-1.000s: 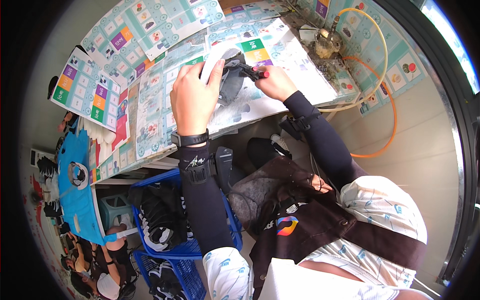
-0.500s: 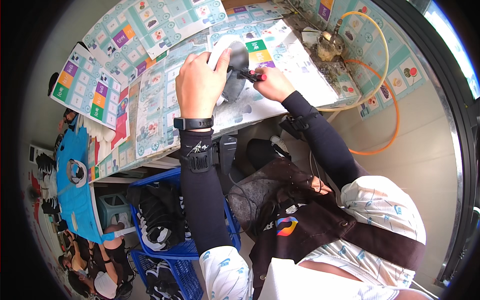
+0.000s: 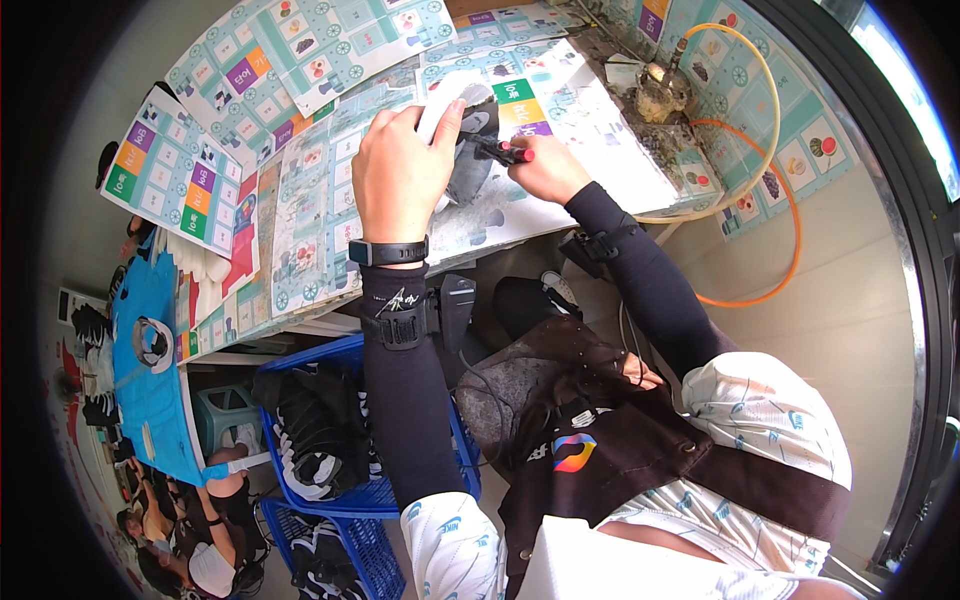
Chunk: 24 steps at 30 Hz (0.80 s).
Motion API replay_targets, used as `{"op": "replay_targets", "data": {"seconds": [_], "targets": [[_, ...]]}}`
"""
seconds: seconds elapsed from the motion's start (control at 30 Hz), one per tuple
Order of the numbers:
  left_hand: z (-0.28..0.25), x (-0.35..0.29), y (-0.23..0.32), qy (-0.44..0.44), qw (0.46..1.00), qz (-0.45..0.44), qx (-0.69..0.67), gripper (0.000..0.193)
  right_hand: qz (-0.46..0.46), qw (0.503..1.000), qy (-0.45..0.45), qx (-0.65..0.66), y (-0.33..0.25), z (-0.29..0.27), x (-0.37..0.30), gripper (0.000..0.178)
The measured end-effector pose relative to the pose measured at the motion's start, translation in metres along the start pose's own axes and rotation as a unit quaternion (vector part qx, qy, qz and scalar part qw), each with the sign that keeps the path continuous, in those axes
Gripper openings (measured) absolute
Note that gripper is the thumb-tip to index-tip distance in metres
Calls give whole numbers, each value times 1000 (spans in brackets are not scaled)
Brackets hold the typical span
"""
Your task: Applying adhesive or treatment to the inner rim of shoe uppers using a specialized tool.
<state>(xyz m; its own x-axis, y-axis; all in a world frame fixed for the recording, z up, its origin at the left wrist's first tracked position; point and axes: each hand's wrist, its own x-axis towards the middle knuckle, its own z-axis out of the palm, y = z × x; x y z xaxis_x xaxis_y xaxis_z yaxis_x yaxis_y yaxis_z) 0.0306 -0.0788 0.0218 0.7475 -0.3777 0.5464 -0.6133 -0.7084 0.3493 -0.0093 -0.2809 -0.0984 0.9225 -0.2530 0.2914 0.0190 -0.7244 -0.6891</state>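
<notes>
Over the paper-covered worktable (image 3: 330,200), my left hand (image 3: 403,165) is closed around a shoe with a white sole (image 3: 452,104) and a dark grey and black upper (image 3: 472,172). My left thumb presses along the sole's edge. Just right of the shoe, my right hand (image 3: 549,172) is closed on a slim black tool with two red ends (image 3: 515,153). The tool's dark front part meets the upper; its exact kind is unclear. My left fingers on the far side of the shoe are hidden.
A crusted pot (image 3: 660,95) stands at the table's right rear, near a yellow hose (image 3: 772,100) and an orange hose (image 3: 797,230). Blue baskets (image 3: 385,490) of dark shoes stand below left. Other people (image 3: 205,545) sit beyond a blue-covered table (image 3: 155,400).
The shoe has turned slightly in my left hand, so a black area with pale marks now shows where a smooth grey surface was. My right hand has hardly moved.
</notes>
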Motion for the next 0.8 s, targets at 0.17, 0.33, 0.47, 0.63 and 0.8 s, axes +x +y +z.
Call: {"op": "replay_targets", "data": {"seconds": [0.17,0.33,0.47,0.63,0.8], "targets": [[1,-2,-1,-6,1000,-6,5,63,-1,1000,3,-4,0,2,-2,24],[0,-3,3,-7,1000,-7,-6,62,-3,1000,0,-4,3,2,-2,24],[1,-2,-1,2,1000,-1,-4,62,-13,1000,0,-8,2,3,0,24],[1,-1,-1,-5,1000,-9,3,60,1,1000,23,-1,-1,7,0,23],[2,4,9,49,997,39,-47,53,-65,995,67,-44,24,3,11,17]]}}
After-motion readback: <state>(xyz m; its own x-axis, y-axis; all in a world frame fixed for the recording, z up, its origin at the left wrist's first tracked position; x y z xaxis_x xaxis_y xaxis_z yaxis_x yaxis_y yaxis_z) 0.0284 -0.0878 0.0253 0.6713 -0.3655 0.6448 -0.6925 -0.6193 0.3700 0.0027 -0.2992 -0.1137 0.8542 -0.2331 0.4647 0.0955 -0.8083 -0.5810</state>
